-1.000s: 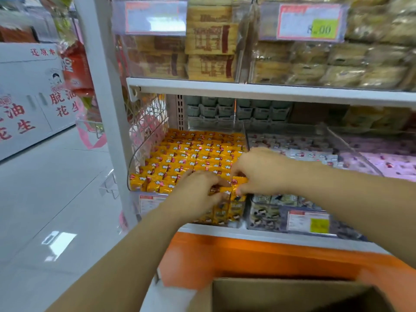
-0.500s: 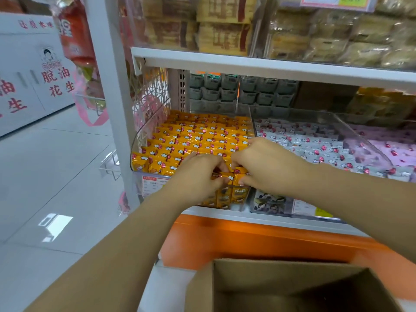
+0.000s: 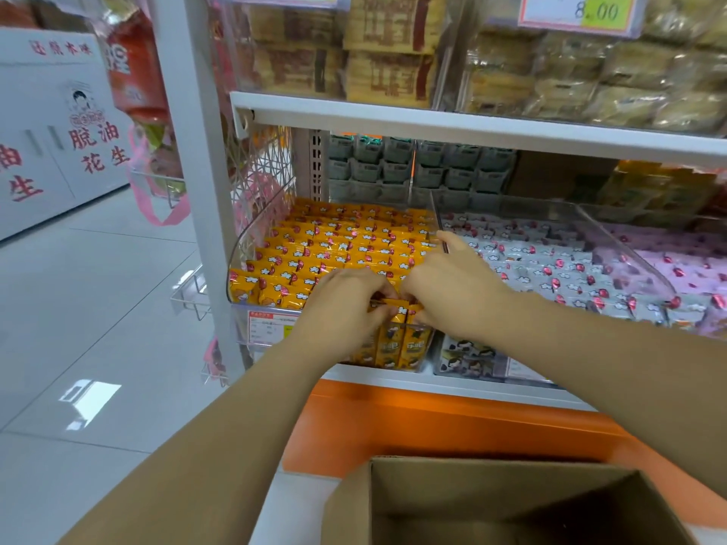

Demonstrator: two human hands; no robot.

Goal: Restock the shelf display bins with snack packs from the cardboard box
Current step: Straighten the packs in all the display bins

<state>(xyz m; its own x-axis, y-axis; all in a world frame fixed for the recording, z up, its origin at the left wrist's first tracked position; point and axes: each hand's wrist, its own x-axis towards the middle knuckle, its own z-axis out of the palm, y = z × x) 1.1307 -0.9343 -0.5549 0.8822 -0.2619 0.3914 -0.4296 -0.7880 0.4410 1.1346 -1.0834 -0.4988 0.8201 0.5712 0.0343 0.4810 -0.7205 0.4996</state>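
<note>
Snack pack (image 3: 393,307), yellow, sits pinched between left hand (image 3: 342,308) and right hand (image 3: 452,297), both curled on it, at near-right edge of the almost full yellow bin (image 3: 247,245); step looks like seating it in the front row, next needs a downward push, then back to cardboard box (image 3: 491,501).

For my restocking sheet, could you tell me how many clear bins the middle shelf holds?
3: orange-pack bin left, grey-pack bin middle, pink-pack bin right; more may lie off-frame.
</note>
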